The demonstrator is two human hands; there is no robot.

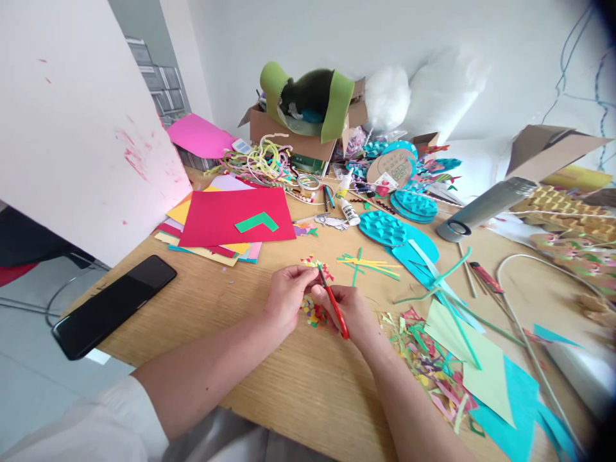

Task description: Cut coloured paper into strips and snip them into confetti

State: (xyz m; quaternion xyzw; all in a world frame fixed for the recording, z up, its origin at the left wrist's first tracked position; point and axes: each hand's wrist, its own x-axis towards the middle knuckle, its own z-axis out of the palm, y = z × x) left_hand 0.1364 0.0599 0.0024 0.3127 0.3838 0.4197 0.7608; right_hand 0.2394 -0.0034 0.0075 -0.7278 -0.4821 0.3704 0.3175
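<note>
Red-handled scissors [337, 310] are held in my right hand [353, 314], their blades pointing up and left. My left hand [291, 292] is closed in a pinch at the blade tips, where a tiny green piece [319, 265] shows; its full shape is hidden. Both hands are close together over the wooden table [269, 398]. Small colored paper bits [314, 310] lie beneath and between them, with more red and yellow bits just beyond the fingertips. Thin yellow and green strips [370, 264] lie crossed to the right of them.
A black phone [115, 305] lies at the left edge. Stacked colored paper under a red sheet [216, 218] sits back left. Paper scraps [433, 359] and blue sheets [514, 410] cover the right. Glue bottles [350, 212], a cardboard box [289, 138] and a silver tube [486, 208] stand or lie behind.
</note>
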